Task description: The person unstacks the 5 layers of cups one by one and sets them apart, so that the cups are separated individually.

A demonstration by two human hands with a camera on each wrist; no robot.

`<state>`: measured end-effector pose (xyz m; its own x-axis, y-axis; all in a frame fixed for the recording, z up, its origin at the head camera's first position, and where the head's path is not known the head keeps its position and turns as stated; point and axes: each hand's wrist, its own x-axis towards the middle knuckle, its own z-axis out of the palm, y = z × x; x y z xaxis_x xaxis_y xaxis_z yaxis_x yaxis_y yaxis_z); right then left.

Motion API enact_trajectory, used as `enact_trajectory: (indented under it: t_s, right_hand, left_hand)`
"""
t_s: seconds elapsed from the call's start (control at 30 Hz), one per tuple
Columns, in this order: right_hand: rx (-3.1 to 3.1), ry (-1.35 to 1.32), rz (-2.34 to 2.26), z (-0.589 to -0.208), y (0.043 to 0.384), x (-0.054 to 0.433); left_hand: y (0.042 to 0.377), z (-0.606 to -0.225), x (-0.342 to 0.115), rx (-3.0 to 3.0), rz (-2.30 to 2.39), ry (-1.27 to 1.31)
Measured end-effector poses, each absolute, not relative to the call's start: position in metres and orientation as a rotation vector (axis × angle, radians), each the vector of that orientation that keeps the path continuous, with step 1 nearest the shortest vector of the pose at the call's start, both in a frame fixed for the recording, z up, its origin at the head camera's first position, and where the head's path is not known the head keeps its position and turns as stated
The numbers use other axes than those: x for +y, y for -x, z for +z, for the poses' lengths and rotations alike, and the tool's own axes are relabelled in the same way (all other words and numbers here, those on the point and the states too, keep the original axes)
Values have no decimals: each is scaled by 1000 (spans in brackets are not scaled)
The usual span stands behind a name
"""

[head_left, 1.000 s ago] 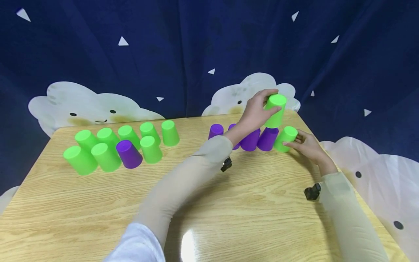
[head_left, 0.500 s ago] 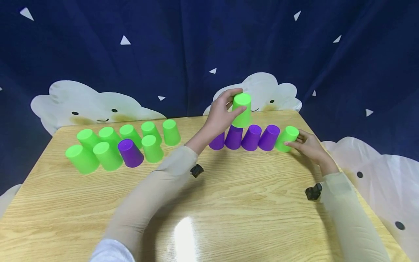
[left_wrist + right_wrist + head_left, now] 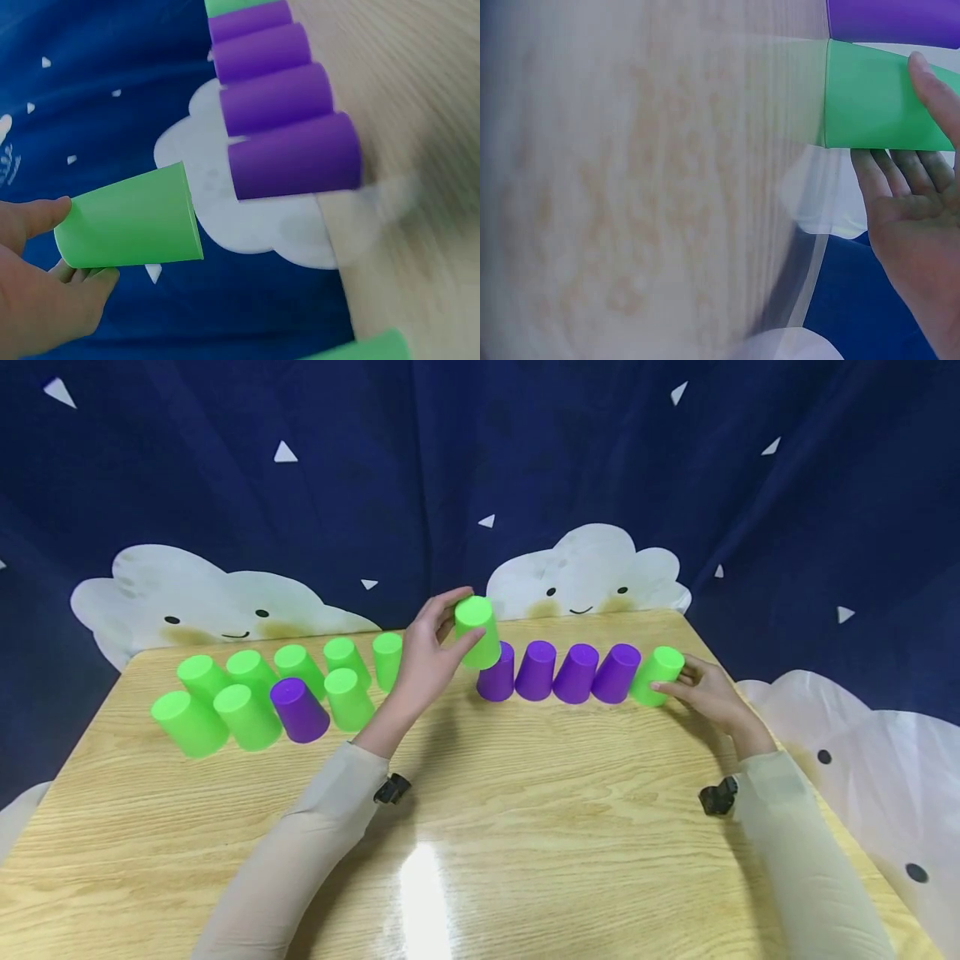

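In the head view my left hand (image 3: 427, 656) grips an upside-down green cup (image 3: 477, 633) by its sides, thumb in front. This cup hangs in the air, just left of a row of purple cups (image 3: 536, 672); the left wrist view shows the same held cup (image 3: 131, 221) apart from the row. At the row's right end another green cup (image 3: 657, 677) stands mouth down on the table. My right hand (image 3: 708, 697) holds it, thumb across its front and fingers at its right side, as the right wrist view of that cup (image 3: 877, 101) confirms.
On the left of the wooden table (image 3: 525, 827) stand several upside-down green cups (image 3: 251, 718) in two rows, with one purple cup (image 3: 300, 710) in the front row. Behind the table hangs a dark blue curtain (image 3: 420, 468) with clouds.
My left hand has carried its green cup leftward along the row of purple cups, from above the right end to beyond the left end, and lower. My right hand has stayed at its cup.
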<state>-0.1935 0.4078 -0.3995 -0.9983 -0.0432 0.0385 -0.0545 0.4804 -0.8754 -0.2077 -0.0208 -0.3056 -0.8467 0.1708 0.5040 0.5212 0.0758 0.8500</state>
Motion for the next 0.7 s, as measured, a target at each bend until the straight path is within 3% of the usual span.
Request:
enact_trajectory:
  t_s: [0.7]
  right_hand:
    - [-2681,-85,1642,-397,194,408]
  left_hand:
    - [192,-362,-83,-2239,-1811,367]
